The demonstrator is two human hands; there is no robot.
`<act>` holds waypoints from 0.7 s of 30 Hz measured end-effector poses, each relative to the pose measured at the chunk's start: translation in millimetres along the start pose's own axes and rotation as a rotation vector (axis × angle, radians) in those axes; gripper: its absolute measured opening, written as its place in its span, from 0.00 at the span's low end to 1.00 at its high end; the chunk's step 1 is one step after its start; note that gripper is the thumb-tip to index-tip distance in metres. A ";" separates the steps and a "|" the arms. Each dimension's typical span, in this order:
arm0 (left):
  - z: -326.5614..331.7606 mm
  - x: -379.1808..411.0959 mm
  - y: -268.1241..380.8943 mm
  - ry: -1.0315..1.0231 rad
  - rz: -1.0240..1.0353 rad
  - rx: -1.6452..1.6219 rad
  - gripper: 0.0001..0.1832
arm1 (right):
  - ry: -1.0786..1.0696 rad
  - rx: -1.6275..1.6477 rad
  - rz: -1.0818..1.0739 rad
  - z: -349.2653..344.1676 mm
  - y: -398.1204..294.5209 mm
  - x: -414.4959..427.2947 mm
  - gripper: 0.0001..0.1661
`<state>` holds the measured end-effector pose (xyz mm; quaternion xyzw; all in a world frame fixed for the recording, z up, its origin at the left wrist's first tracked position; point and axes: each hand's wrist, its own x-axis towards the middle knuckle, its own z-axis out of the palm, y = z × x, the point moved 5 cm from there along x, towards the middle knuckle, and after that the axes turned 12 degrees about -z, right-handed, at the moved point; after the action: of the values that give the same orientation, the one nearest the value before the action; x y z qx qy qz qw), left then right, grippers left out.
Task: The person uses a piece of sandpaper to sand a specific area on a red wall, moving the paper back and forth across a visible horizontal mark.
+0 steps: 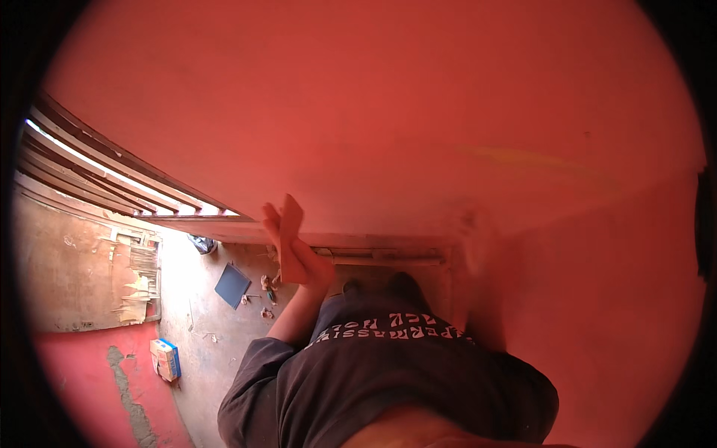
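Observation:
A red-painted wall (358, 112) fills the view in front of me, with faint darker smudges and a yellowish streak. My left hand (305, 260) is raised at the left of my body, holding a thin, flat, reddish sheet (291, 218), tilted nearly upright; its material cannot be told. Fingertips show beside the sheet. My right hand (473, 229) is lifted near the wall on the right, strongly blurred; whether it holds anything cannot be told. The right forearm is blurred too.
Wooden slats (112, 168) span an opening at left. On the floor (207, 358) lie a dark square panel (232, 285), scraps (266, 313), a cardboard box (166, 359) and a black plastic bag (202, 244). Below the wall before me is a ledge or frame (386, 260).

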<state>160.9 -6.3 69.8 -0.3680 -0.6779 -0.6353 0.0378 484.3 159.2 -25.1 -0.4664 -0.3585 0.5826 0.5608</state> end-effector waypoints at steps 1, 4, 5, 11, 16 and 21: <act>6.9 8.8 7.2 0.002 0.004 -0.006 0.28 | 0.106 0.011 -0.086 -24.0 -24.5 7.9 0.22; 18.1 23.7 23.2 0.198 0.053 -0.410 0.28 | 0.395 0.037 -0.364 -83.2 -95.7 20.7 0.24; 30.1 20.9 31.0 0.208 0.311 -0.198 0.29 | 0.460 0.041 -0.442 -93.7 -112.5 21.0 0.24; 130.9 -4.0 82.7 -0.048 0.655 0.075 0.25 | 0.537 0.046 -0.653 -143.4 -126.7 85.9 0.24; 178.9 -21.8 102.8 0.088 0.570 0.224 0.27 | 0.501 -0.296 -1.241 -139.3 -146.0 127.5 0.28; 145.6 4.9 85.9 0.299 0.518 0.279 0.30 | 0.588 -0.748 -1.683 -84.9 -167.6 102.7 0.32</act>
<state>265.0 118.7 116.3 -0.4221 -0.6292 -0.5528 0.3470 624.6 270.7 92.0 -0.3325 -0.5831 -0.3016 0.6771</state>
